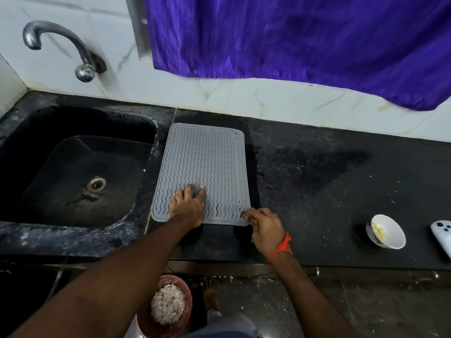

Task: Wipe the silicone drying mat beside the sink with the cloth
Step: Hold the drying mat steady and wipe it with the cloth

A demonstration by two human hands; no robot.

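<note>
No cloth could be made out with certainty; a dark patch showed between the left fingers, but whether it was cloth or shadow could not be told. A white device was cut off at the right frame edge, and the purple curtain ran out of frame at the top. The left hand lay palm-down on the grey silicone drying mat, fingers spread wide and tips pressing the wavy ribs near the mat's near edge. The right hand, with a red thread at the wrist, had its fingers curled and pinching the mat's near right corner. The mat extended away from both sets of fingers toward the white marble-patterned wall, flat on the black speckled countertop. The black sink lay just left of the left fingers, with a chrome tap above it. A white bowl stood well right of the right fingers.
</note>
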